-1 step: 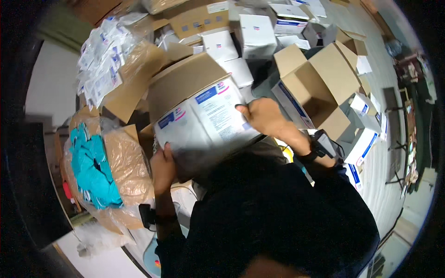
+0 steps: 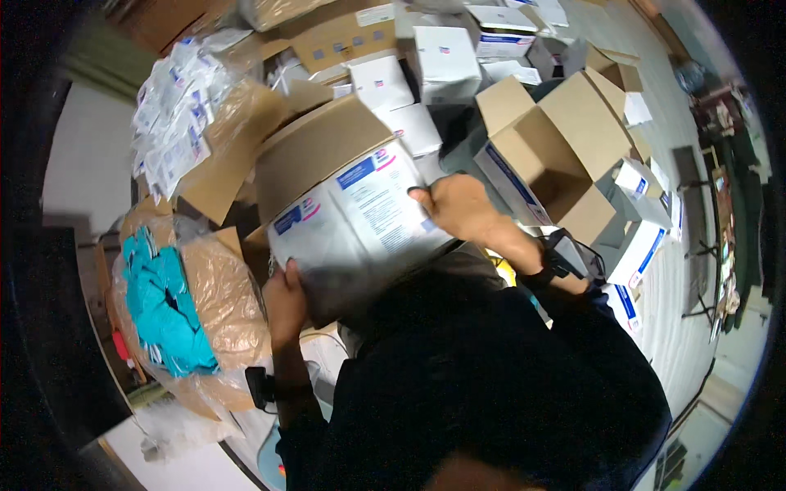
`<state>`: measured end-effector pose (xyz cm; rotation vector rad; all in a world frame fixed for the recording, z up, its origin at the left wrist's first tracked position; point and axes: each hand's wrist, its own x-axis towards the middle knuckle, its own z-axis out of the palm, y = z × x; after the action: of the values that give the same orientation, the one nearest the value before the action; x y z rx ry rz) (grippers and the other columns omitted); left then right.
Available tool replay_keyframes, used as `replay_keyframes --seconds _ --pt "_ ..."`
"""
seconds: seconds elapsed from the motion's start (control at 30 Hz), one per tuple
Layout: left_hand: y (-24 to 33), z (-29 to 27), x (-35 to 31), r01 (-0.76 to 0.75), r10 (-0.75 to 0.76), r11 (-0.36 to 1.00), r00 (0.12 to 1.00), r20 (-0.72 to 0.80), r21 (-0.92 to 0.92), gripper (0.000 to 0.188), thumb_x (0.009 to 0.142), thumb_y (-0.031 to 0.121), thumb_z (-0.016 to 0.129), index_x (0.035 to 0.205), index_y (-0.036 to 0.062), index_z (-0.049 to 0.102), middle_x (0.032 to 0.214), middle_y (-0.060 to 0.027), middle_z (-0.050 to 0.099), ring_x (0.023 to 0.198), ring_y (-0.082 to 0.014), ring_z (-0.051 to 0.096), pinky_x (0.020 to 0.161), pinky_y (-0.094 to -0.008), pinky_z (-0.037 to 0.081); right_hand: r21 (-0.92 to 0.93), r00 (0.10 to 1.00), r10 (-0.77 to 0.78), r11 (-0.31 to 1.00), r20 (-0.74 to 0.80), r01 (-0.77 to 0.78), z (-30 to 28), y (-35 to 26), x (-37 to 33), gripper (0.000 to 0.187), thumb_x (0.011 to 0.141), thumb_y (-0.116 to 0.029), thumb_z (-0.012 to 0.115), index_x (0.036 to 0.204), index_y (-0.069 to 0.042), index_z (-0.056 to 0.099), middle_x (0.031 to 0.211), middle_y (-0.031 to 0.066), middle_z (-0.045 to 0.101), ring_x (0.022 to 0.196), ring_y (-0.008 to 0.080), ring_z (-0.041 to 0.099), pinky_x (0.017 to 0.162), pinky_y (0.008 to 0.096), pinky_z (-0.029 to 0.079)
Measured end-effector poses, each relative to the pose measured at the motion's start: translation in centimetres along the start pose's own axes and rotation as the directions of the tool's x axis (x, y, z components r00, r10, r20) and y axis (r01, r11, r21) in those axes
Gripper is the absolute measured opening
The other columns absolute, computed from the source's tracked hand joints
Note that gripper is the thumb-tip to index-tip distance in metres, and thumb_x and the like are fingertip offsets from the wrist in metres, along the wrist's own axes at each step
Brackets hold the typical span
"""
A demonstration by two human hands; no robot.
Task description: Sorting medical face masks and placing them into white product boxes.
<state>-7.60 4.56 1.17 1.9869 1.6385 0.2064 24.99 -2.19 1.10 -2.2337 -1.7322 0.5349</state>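
Note:
A white printed carton (image 2: pixel 372 209) with blue labels and pink marks is tilted in front of me, its plain brown flap (image 2: pixel 319 159) standing up along the far side. My left hand (image 2: pixel 285 299) grips its near left corner, thumb on the white face and fingers out of sight. At the right edge, my right hand (image 2: pixel 465 209) clasps the same carton with its thumb over the printed face; the other fingers are curled. The carton's lower part falls in shadow against my dark clothing.
An open carton (image 2: pixel 565 155) stands to the right. Behind are several white boxes (image 2: pixel 446 61). At left, a plastic-lined box holds teal items (image 2: pixel 168 303), and above it lies a heap of white packets (image 2: pixel 176 110). More white boxes (image 2: pixel 639 254) lie far right.
The whole view has shifted very slightly. Both hands keep the same grip on the carton.

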Motion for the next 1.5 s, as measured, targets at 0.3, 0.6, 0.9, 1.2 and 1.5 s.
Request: replay_keyframes --seconds 0.3,0.6,0.9,1.2,1.5 --pt "-1.5 1.9 -1.6 0.121 -0.065 0.883 0.988 0.137 -0.453 0.052 0.102 0.040 0.042 0.132 -0.0029 0.047 0.122 -0.0164 0.059 0.108 -0.0248 0.057 0.095 -0.0362 0.044 0.082 0.999 0.041 0.996 -0.033 -0.038 0.5 1.1 -1.7 0.069 0.096 -0.057 0.039 0.072 0.001 0.067 0.072 0.0226 0.064 0.070 0.0414 0.064 0.066 0.0465 0.051" --pt "-10.6 3.2 -2.2 -0.322 0.319 0.947 0.944 -0.081 -0.021 0.063 0.100 0.047 0.042 0.140 -0.0009 0.038 0.135 -0.0171 0.050 0.119 -0.0278 0.052 0.102 -0.0395 0.040 0.550 0.979 0.043 0.821 0.202 -0.149 -0.1 3.2 -2.9 0.055 0.100 -0.044 0.041 0.109 0.006 0.061 0.084 0.0291 0.064 0.086 0.0424 0.062 0.080 0.0433 0.046" --pt "7.1 4.7 8.0 -0.051 0.083 0.913 0.995 0.063 -0.405 0.053 0.101 0.043 0.042 0.132 0.0007 0.049 0.121 -0.0196 0.058 0.112 -0.0266 0.054 0.097 -0.0359 0.040 0.527 0.939 0.345 0.799 -0.009 -0.288 -5.2 6.6 -1.3 0.049 0.099 -0.038 0.048 0.098 0.008 0.062 0.080 0.0323 0.062 0.081 0.0478 0.062 0.074 0.0484 0.048" --pt "8.0 18.5 24.2 0.261 -0.002 0.704 0.931 0.366 -0.660 0.065 0.097 0.056 0.041 0.135 0.0036 0.050 0.137 -0.0186 0.052 0.126 -0.0319 0.049 0.104 -0.0397 0.037 0.042 0.945 0.240 0.971 -0.221 -0.237 -2.8 9.8 9.0 0.031 0.094 -0.026 0.051 0.097 0.004 0.061 0.087 0.0321 0.062 0.084 0.0486 0.061 0.071 0.0522 0.048" --pt "2.7 23.6 30.5 0.002 0.025 0.764 0.999 0.033 -0.645 0.053 0.097 0.042 0.043 0.128 0.0009 0.054 0.121 -0.0262 0.060 0.116 -0.0406 0.055 0.099 -0.0430 0.042 0.357 0.990 0.131 0.928 -0.056 -0.103 9.0 16.7 19.1 0.022 0.089 -0.016 0.054 0.104 -0.003 0.063 0.094 0.0184 0.068 0.088 0.0310 0.067 0.073 0.0364 0.053"
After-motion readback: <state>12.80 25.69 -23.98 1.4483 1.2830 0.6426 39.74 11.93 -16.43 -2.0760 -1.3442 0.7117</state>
